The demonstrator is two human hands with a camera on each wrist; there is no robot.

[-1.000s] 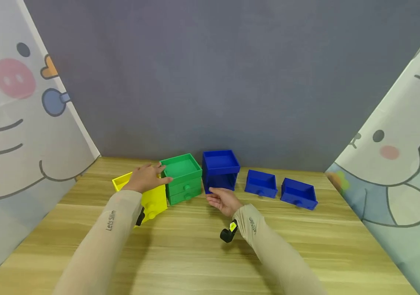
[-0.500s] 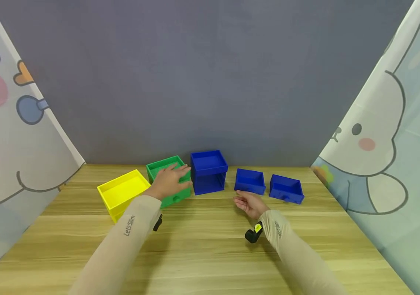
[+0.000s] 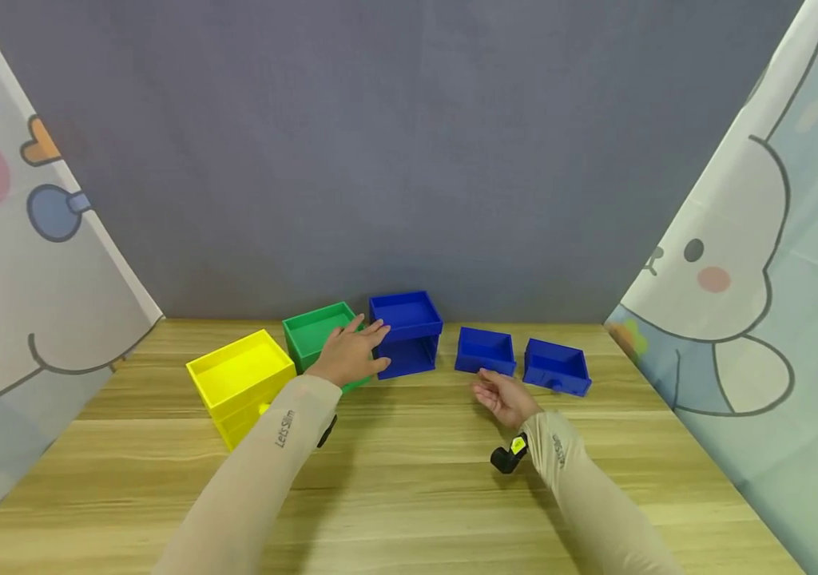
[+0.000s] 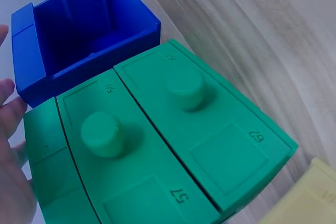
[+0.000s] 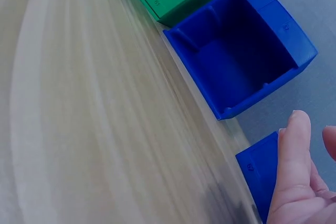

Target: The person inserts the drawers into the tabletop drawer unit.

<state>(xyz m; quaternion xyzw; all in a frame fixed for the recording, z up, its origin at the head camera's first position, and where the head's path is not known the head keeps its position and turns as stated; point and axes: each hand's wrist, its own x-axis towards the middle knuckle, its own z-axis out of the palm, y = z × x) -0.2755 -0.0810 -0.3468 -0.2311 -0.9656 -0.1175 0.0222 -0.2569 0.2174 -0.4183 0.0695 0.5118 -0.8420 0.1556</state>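
Observation:
My left hand, fingers straight and spread, reaches over the green drawer box to the left side of the blue cabinet. Its fingertips are at the cabinet's upper left edge; whether they touch it I cannot tell. The cabinet's front is an open bay with no drawer in it, as the right wrist view shows. My right hand is in front of a loose blue drawer, thumb and fingers apart and loosely bent. In the right wrist view its fingers overlap that drawer's front, and nothing is gripped.
A second loose blue drawer lies farther right. A yellow drawer box stands at left, turned at an angle. All sit on a wood-grain table before a grey backdrop.
My left hand has moved right from the yellow and green boxes to the blue cabinet. My right hand has moved right from the cabinet's bay to the nearer blue drawer. The view has shifted.

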